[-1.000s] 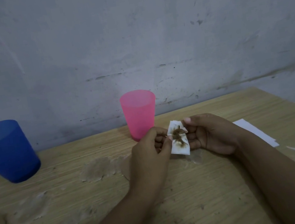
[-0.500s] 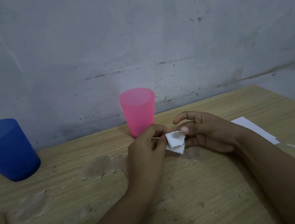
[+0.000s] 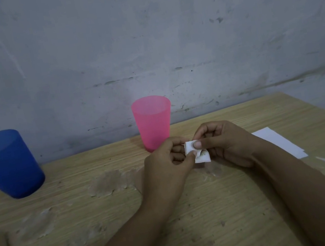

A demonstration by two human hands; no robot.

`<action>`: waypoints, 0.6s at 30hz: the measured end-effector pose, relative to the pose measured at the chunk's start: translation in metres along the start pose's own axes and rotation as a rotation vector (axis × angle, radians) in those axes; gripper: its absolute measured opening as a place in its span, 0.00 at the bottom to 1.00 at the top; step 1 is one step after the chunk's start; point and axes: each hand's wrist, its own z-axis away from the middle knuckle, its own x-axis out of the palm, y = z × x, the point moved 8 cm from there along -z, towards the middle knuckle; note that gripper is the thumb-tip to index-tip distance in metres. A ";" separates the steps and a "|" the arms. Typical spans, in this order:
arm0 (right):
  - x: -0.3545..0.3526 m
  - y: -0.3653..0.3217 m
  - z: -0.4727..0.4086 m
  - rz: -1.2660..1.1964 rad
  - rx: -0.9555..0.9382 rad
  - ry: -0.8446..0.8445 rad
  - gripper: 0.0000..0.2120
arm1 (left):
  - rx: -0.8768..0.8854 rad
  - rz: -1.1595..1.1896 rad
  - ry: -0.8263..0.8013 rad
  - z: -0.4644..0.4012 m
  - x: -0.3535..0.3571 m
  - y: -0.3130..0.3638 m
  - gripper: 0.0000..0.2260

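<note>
Head view: left hand (image 3: 164, 165) and right hand (image 3: 224, 144) meet just above the wooden table (image 3: 218, 221), fingers curled, both thumbs pinching a small folded white paper (image 3: 197, 152) before a pink cup (image 3: 153, 122).

From my remote feed I read two bare forearms entering from the lower edge and converging at centre; the left forearm (image 3: 121, 240) runs up and rightward, the right forearm (image 3: 303, 189) up and leftward; the left hand (image 3: 165, 168) shows its back, fingers curled, thumb and forefinger pinching a small folded white paper square (image 3: 203, 157); the right hand (image 3: 228, 143) faces it, fingers curled, thumb tip (image 3: 198, 144) pressed on the same square.
</note>
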 end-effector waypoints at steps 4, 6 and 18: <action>0.002 -0.001 0.001 -0.051 0.029 -0.048 0.08 | 0.018 0.025 0.005 0.000 -0.002 0.001 0.08; 0.003 0.000 0.003 -0.074 0.071 -0.083 0.15 | 0.024 0.047 -0.003 0.000 -0.002 0.002 0.08; 0.004 0.003 0.006 -0.028 0.106 -0.118 0.10 | 0.071 0.023 -0.025 -0.001 0.001 0.003 0.16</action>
